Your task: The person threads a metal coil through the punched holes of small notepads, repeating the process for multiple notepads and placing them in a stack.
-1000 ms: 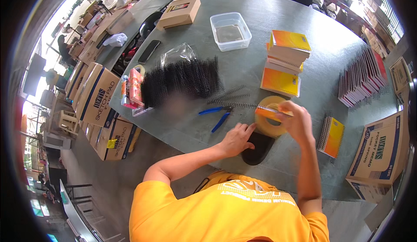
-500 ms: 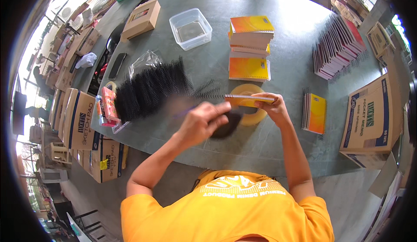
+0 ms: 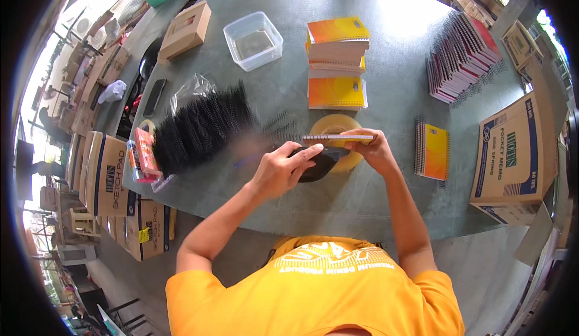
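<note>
My right hand (image 3: 373, 150) pinches a small spiral notebook (image 3: 344, 138), held nearly edge-on with its wire binding to the left. My left hand (image 3: 282, 166) is closed around a black rounded tool (image 3: 321, 166), just below the notebook's bound end. The exact kind of tool does not show. Behind both hands a wide roll of tape (image 3: 333, 121) lies on the table, partly hidden. To the left is a large heap of black spiral binding coils (image 3: 196, 128). A few loose coils (image 3: 280, 125) reach toward the notebook, and a smear of motion blurs the space beside my left hand.
Stacked yellow-orange notebooks (image 3: 335, 92) stand ahead, beside a clear plastic tub (image 3: 253, 40). On the right are another notebook stack (image 3: 433, 150), a row of red-covered notebooks (image 3: 461, 62) and a carton (image 3: 506, 155). A phone (image 3: 155, 97) and cardboard box (image 3: 186, 28) lie far left.
The black tool, blurred before, now shows sharper and slightly higher, close under the notebook. Both hands stay near the same place; the whole view has shifted slightly.
</note>
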### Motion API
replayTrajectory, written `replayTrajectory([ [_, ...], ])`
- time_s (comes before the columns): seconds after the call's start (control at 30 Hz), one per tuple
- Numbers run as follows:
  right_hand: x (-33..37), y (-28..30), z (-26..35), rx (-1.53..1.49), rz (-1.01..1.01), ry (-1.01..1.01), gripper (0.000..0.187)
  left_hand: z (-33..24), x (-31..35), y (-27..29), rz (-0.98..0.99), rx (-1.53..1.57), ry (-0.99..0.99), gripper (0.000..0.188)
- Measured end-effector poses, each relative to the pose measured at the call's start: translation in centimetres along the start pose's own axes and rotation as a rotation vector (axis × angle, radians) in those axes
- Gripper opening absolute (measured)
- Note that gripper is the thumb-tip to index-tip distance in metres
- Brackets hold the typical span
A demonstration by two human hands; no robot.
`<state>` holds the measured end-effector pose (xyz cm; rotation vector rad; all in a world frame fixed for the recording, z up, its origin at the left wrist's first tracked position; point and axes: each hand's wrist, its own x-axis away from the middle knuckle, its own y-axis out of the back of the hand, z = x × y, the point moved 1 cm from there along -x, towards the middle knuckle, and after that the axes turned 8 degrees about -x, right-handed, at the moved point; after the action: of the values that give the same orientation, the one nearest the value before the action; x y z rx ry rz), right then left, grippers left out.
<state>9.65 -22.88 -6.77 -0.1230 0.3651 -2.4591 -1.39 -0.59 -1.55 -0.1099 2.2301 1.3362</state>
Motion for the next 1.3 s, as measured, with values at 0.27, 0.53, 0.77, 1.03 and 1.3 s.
replayTrajectory([
  [0.27,0.5,0.0,-1.0,0.024,-0.009,0.021,0.021,-0.8,-1.2,0.3,-0.139,-0.038,0.010,0.042],
  [0.53,0.4,-0.2,-1.0,-0.071,-0.027,0.046,0.022,-1.1,-2.3,0.0,-0.183,-0.017,-0.021,0.039],
  [0.77,0.7,0.0,-1.5,-0.108,0.013,0.073,0.024,-2.6,-2.9,-1.0,-0.082,0.045,-0.044,0.040],
  [1.03,0.8,0.4,-2.3,0.029,-0.051,0.004,0.024,-3.1,-4.1,-1.5,-0.160,0.092,0.010,0.041],
  [1.3,1.2,0.3,-2.0,0.088,-0.039,-0.015,0.022,-4.0,-6.0,-0.7,-0.235,0.124,0.044,0.037],
])
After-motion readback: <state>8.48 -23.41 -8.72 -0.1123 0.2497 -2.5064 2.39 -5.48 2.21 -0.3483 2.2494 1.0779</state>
